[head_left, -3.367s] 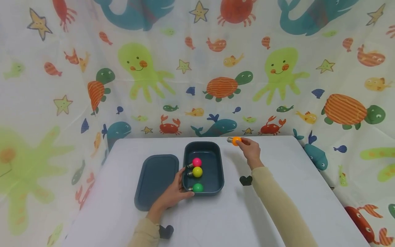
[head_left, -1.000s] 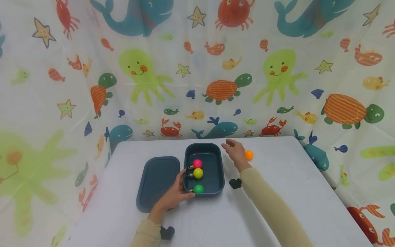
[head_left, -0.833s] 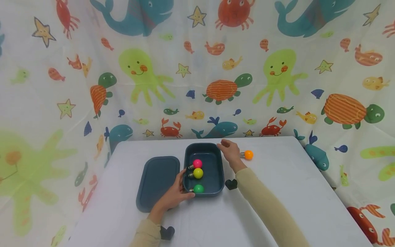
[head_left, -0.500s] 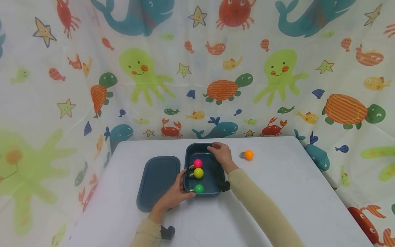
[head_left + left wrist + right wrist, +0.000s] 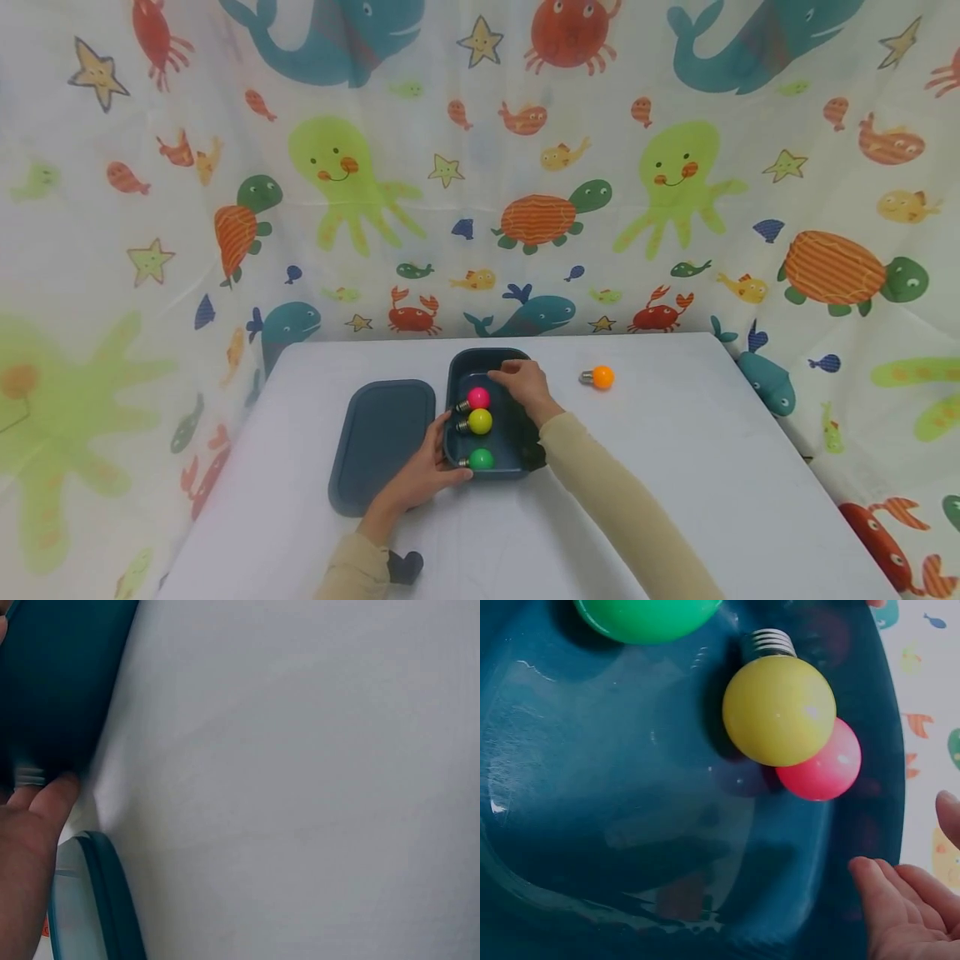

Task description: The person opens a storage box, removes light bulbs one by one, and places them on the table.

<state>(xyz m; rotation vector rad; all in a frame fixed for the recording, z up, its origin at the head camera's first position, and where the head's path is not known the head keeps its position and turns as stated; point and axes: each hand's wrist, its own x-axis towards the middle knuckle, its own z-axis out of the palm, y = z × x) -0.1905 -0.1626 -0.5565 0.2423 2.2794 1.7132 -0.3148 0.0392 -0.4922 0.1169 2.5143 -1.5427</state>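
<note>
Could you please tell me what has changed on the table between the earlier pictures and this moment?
The right hand let go of the orange bulb, which now lies on the table nearer than where it was held, and moved left over the box, empty, beside the pink bulb. The left hand still holds the box's near left corner. The yellow bulb, green bulb and lid stayed put.

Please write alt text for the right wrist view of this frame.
Close view down into a dark teal plastic tub holding three round bulbs: a yellow bulb with a silver screw base, a pink bulb partly behind it, and a green bulb at the top edge. Fingertips of the right hand show at lower right.
</note>
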